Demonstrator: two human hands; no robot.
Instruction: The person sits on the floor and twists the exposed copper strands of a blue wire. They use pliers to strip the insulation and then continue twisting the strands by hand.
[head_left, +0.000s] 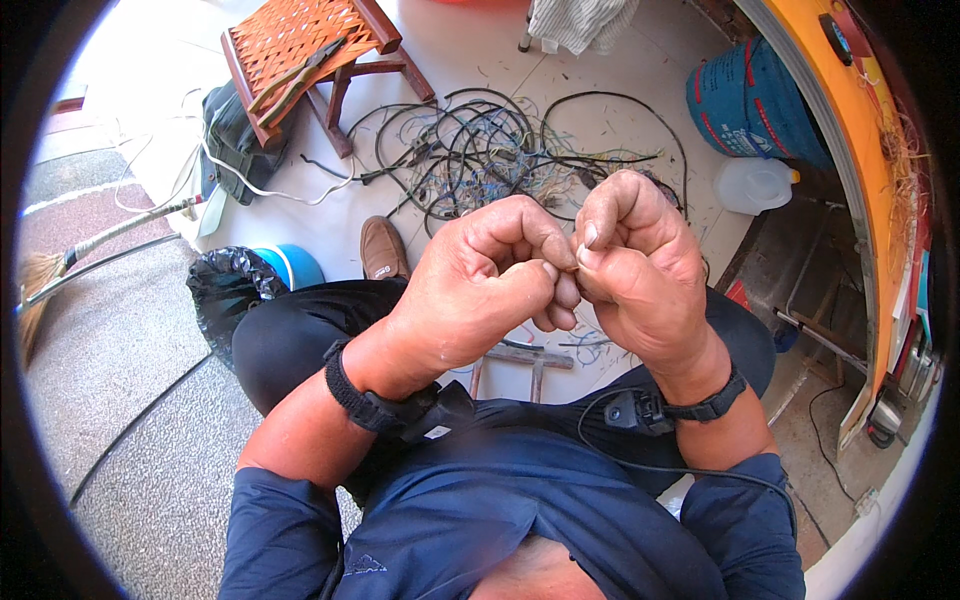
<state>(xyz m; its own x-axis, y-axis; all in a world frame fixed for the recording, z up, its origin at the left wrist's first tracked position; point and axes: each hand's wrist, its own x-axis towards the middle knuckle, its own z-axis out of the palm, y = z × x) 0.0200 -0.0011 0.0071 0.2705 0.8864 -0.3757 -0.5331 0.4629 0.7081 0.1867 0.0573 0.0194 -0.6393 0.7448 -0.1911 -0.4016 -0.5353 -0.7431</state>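
Both hands meet in front of my chest, their fingertips touching. My left hand has its thumb and fingers curled in, the index fingertip up against the other hand. On my right hand, thumb and index finger are pinched together. Whether some small piece is held between the fingertips cannot be made out. On the tiled floor beyond them lies a tangled heap of black cables, with thin coloured wire scraps strewn through and around it. The hands cover the near edge of this heap.
A woven-seat folding stool at upper left carries pliers. Left of my knee stands a blue bin lined with a black plastic bag, near a broom. At right are a blue bucket and a plastic jug.
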